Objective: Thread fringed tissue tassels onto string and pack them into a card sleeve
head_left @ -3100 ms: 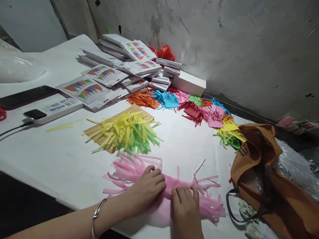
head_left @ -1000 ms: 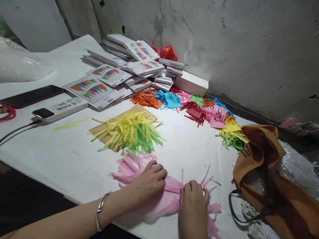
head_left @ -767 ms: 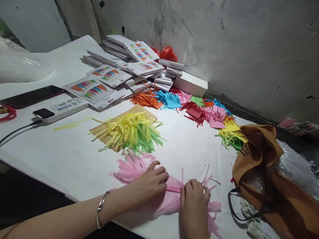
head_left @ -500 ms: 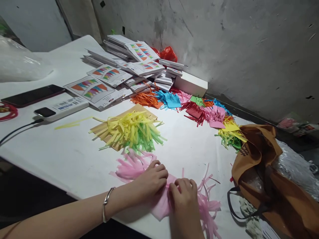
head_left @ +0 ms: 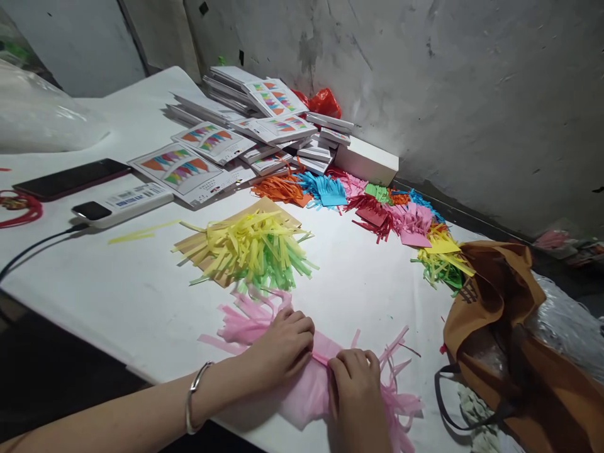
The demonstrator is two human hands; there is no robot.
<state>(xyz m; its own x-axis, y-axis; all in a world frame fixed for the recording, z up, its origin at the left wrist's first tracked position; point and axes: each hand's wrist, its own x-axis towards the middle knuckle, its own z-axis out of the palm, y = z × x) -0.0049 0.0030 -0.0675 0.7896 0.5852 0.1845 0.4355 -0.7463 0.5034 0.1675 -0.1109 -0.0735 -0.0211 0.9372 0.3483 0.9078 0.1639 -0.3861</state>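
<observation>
Pink fringed tissue paper (head_left: 306, 393) lies at the near edge of the white table, its cut strips fanning out at the left and right ends. My left hand (head_left: 287, 343) has its fingers curled down on the paper's middle, where a folded ridge runs. Just to the right, my right hand (head_left: 356, 384) pinches the same ridge, thumb and fingers closed. The fingertips of both hands are partly hidden. Beyond them rests a pile of yellow and green fringed tissue paper (head_left: 257, 245) on a tan paper sheet (head_left: 274, 209).
Bundles of coloured fringe, such as a blue one (head_left: 330, 190), line the back. Behind stand stacked printed packets (head_left: 177, 170) and a white box (head_left: 368, 162). A phone (head_left: 70, 179) and a power bank (head_left: 123, 202) with a cable lie left; a brown bag (head_left: 495, 302) sits right.
My hands have moved slightly apart along the pink paper, the right one a little right and down. A folded ridge now shows between them. The view has shifted slightly.
</observation>
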